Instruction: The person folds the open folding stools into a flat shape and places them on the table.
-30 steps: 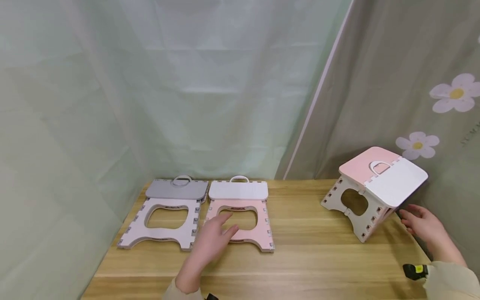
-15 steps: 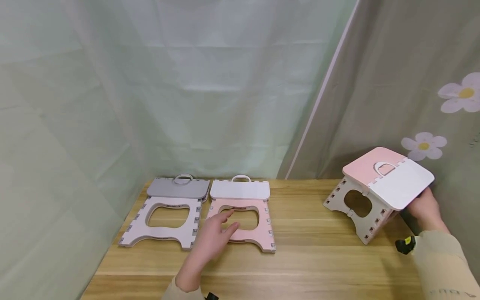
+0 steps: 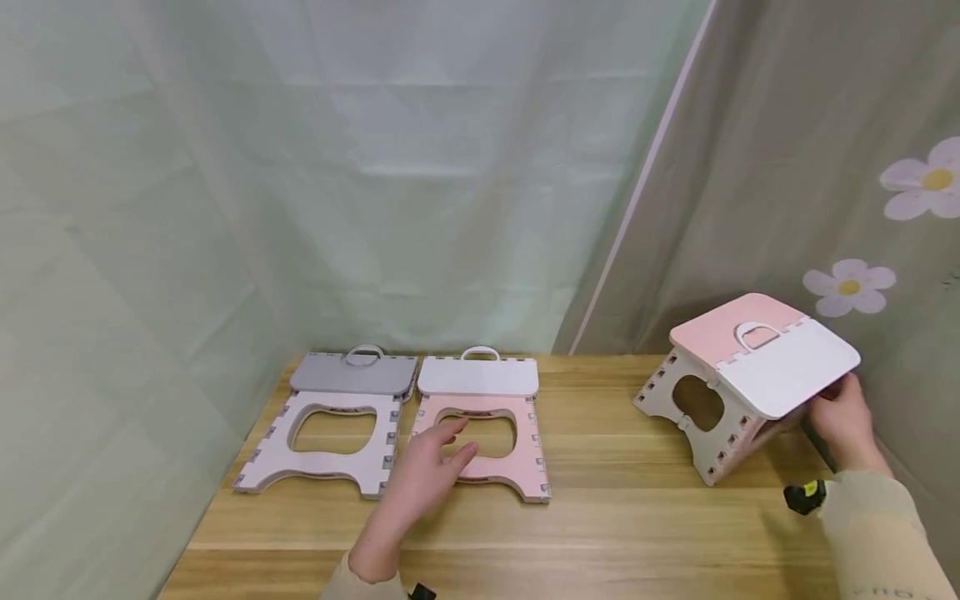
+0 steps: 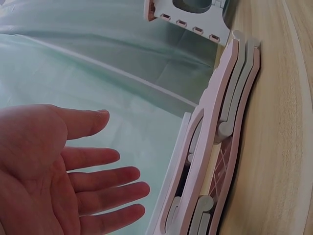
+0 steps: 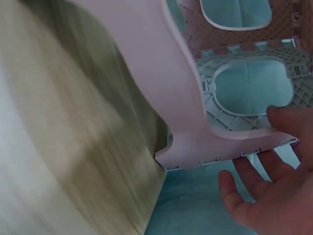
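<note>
At the right of the table stands an unfolded folding stool (image 3: 791,367), its seat half pink and half white with a small white handle. My right hand (image 3: 843,425) holds its right side below the white half. In the right wrist view, that hand's thumb lies over the inner side of the pink leg panel (image 5: 181,122) and the fingers are at its outer edge. My left hand (image 3: 420,475) hovers over a folded pink and white stool (image 3: 517,483). Its fingers are spread and hold nothing, apart from that stool in the left wrist view.
Left of the folded pink stool lies a folded grey and white stool (image 3: 352,377). All of them are on a wooden table (image 3: 600,533). Pale green curtains (image 3: 450,208) hang behind and to the left, and a grey curtain (image 3: 735,167) with flowers hangs at the right.
My right hand has moved in to the unfolded stool and taken hold of its right side. The stool has shifted slightly left. My left hand has stayed in place.
</note>
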The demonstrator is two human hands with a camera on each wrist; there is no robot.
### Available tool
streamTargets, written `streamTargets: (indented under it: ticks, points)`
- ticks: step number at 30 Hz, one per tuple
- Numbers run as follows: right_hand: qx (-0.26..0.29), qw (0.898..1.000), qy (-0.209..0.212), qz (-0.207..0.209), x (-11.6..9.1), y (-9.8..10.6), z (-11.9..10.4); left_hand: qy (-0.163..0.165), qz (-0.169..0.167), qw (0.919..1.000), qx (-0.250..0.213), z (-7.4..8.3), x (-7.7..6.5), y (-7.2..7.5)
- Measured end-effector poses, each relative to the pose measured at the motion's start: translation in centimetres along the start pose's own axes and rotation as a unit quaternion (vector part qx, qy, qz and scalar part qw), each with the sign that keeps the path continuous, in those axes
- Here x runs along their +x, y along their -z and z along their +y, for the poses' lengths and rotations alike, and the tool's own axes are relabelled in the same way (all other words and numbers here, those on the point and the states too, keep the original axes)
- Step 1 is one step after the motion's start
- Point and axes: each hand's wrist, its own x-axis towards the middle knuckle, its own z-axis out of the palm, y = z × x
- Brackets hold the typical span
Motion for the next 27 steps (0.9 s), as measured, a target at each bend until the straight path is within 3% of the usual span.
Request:
streamTargets:
  ticks: [8, 15, 21, 27]
  points:
    - [0.004, 0.999, -0.037, -0.017, -2.8, -2.0, -0.3, -0.001, -0.009, 1.0000, 0.001, 0.2, 0.1, -0.4]
    - [0.053, 0.995, -0.076, 0.027, -4.6, -4.6, -0.9, -0.002, -0.021, 0.9997, -0.014, 0.5, 0.4, -0.8]
    - [0.090, 0.990, -0.105, 0.028, -6.4, -5.8, -1.8, -0.020, -0.024, 0.9992, -0.025, 1.0, 0.8, -1.3]
    - [0.096, 0.989, -0.107, 0.036, -8.2, -6.9, -2.0, -0.032, -0.028, 0.9984, -0.037, 1.5, 1.1, -1.8]
